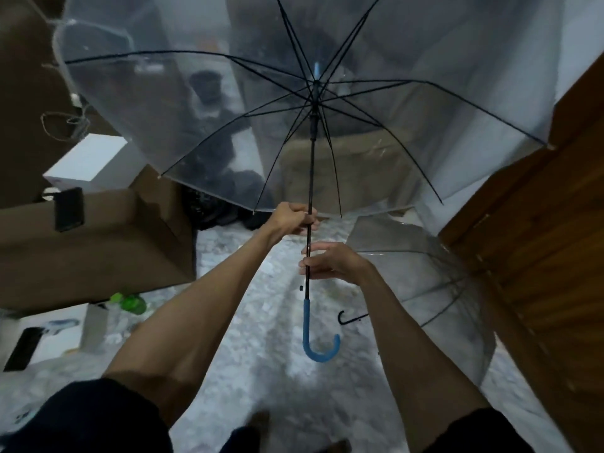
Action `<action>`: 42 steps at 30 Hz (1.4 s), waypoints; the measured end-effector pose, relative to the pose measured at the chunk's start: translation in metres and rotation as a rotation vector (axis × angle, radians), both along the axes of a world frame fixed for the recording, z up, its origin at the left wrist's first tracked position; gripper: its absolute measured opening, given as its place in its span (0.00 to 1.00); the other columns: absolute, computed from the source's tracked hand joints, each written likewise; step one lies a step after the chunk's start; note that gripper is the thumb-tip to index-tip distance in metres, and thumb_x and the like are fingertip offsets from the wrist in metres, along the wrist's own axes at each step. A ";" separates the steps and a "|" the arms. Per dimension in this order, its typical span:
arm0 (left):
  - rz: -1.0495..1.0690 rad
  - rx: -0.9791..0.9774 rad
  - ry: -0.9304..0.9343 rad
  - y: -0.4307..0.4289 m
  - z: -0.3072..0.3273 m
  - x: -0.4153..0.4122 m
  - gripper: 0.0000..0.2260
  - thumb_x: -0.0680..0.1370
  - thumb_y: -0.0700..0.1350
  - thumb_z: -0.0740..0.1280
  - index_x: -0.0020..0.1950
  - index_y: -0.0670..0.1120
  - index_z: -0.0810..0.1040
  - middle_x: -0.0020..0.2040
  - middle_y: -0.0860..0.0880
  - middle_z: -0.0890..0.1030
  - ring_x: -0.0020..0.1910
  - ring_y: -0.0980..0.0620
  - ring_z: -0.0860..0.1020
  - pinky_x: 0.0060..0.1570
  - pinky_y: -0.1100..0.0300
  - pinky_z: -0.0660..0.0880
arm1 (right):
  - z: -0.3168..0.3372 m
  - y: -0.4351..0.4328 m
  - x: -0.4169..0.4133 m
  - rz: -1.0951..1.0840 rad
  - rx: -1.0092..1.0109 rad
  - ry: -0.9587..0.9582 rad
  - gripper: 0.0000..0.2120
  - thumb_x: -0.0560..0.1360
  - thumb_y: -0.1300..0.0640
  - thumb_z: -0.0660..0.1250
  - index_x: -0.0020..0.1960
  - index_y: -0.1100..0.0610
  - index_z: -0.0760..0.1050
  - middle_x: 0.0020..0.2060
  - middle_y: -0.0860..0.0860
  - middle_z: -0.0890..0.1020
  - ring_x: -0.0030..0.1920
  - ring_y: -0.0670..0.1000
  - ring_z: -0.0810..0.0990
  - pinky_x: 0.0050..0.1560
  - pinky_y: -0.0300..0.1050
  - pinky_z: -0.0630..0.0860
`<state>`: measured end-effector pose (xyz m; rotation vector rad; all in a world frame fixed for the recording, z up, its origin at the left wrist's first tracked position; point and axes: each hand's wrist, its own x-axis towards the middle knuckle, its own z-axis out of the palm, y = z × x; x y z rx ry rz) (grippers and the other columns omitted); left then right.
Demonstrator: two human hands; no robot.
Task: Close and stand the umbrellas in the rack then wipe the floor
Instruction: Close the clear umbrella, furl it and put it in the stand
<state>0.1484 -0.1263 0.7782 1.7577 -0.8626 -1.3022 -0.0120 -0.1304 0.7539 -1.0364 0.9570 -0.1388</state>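
Above the pale speckled floor (261,322), the open clear umbrella (228,132) is held up, canopy away from the person and its blue hooked handle (309,335) hanging low. The left hand (295,220) grips the dark shaft (311,178) higher up, and the right hand (330,261) curls round it just below. A second clear umbrella (441,282) lies open on the floor beside the wooden door (539,240).

My left arm (209,308) comes in from 7 o'clock, and my left hand (295,219) is fisted round the shaft (311,171). My right arm (402,325) comes in from 5 o'clock. My right hand (330,261) sits just at 5 o'clock of the left, wrist bent, fingers curled on the same shaft.
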 end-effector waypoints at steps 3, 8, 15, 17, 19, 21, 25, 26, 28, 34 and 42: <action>-0.015 0.002 0.037 0.005 0.029 -0.008 0.08 0.78 0.33 0.65 0.56 0.37 0.79 0.40 0.44 0.83 0.34 0.55 0.83 0.46 0.58 0.80 | 0.032 0.006 -0.007 0.028 -0.047 0.083 0.15 0.73 0.66 0.72 0.59 0.62 0.78 0.51 0.60 0.84 0.51 0.58 0.84 0.53 0.48 0.81; -0.116 -0.024 0.016 0.027 0.059 -0.014 0.07 0.78 0.31 0.63 0.53 0.38 0.78 0.37 0.44 0.81 0.27 0.59 0.80 0.32 0.66 0.78 | 0.078 -0.011 -0.013 -0.007 -0.199 0.325 0.14 0.76 0.64 0.68 0.61 0.60 0.77 0.48 0.50 0.83 0.49 0.49 0.80 0.55 0.49 0.77; -0.240 -0.005 -0.017 0.066 0.070 0.000 0.09 0.77 0.30 0.64 0.43 0.42 0.79 0.34 0.45 0.80 0.25 0.59 0.79 0.28 0.67 0.77 | 0.133 -0.018 0.019 -0.446 -0.340 0.191 0.23 0.78 0.58 0.68 0.69 0.67 0.68 0.61 0.59 0.78 0.63 0.57 0.77 0.62 0.51 0.75; -0.272 0.017 -0.022 0.075 0.063 0.007 0.06 0.77 0.32 0.66 0.46 0.41 0.80 0.34 0.47 0.82 0.27 0.58 0.80 0.31 0.65 0.78 | 0.136 -0.016 0.031 -0.551 -0.346 0.152 0.21 0.78 0.57 0.67 0.68 0.64 0.69 0.59 0.61 0.78 0.56 0.57 0.80 0.48 0.50 0.80; -0.325 0.030 -0.044 0.085 0.057 0.015 0.06 0.76 0.34 0.67 0.48 0.43 0.81 0.34 0.48 0.84 0.31 0.56 0.82 0.42 0.58 0.79 | 0.134 -0.012 0.040 -0.662 -0.303 0.086 0.14 0.81 0.61 0.62 0.66 0.61 0.67 0.58 0.63 0.79 0.39 0.54 0.83 0.34 0.47 0.75; -0.360 0.045 -0.061 0.092 0.052 0.024 0.06 0.76 0.34 0.67 0.51 0.41 0.82 0.40 0.43 0.85 0.33 0.54 0.82 0.48 0.53 0.78 | 0.128 -0.008 0.043 -0.739 -0.242 0.051 0.12 0.82 0.65 0.57 0.65 0.59 0.66 0.58 0.65 0.79 0.28 0.51 0.81 0.28 0.46 0.77; -0.377 0.036 -0.058 0.097 0.062 0.031 0.09 0.78 0.32 0.63 0.55 0.37 0.80 0.40 0.41 0.81 0.27 0.58 0.79 0.35 0.63 0.78 | 0.128 0.001 0.035 -0.829 -0.206 0.000 0.07 0.82 0.66 0.57 0.58 0.59 0.68 0.47 0.61 0.80 0.34 0.55 0.80 0.32 0.47 0.81; -0.389 0.029 -0.058 0.096 0.065 0.030 0.09 0.78 0.31 0.63 0.55 0.37 0.80 0.38 0.42 0.81 0.26 0.58 0.79 0.34 0.64 0.77 | 0.129 0.003 0.030 -0.855 -0.194 -0.022 0.07 0.82 0.66 0.58 0.59 0.59 0.69 0.45 0.60 0.80 0.36 0.55 0.81 0.37 0.50 0.81; -0.429 0.015 -0.048 0.091 0.072 0.018 0.09 0.78 0.31 0.63 0.55 0.37 0.79 0.36 0.42 0.80 0.25 0.58 0.78 0.31 0.65 0.78 | 0.136 0.006 0.013 -0.921 -0.193 -0.042 0.08 0.82 0.66 0.59 0.59 0.59 0.69 0.44 0.60 0.80 0.39 0.59 0.82 0.45 0.55 0.79; -0.647 -0.055 -0.061 0.079 0.095 -0.062 0.09 0.78 0.30 0.62 0.52 0.39 0.79 0.35 0.42 0.78 0.25 0.56 0.74 0.27 0.67 0.73 | 0.154 0.030 -0.081 -1.159 -0.256 -0.045 0.05 0.82 0.64 0.58 0.57 0.58 0.65 0.37 0.57 0.77 0.23 0.50 0.81 0.28 0.46 0.81; -0.952 -0.127 -0.070 0.087 0.105 -0.222 0.04 0.78 0.36 0.66 0.50 0.40 0.81 0.31 0.45 0.75 0.24 0.55 0.69 0.23 0.66 0.66 | 0.167 0.124 -0.248 -1.531 -0.308 -0.064 0.06 0.83 0.64 0.58 0.59 0.59 0.65 0.40 0.56 0.79 0.50 0.60 0.80 0.47 0.55 0.79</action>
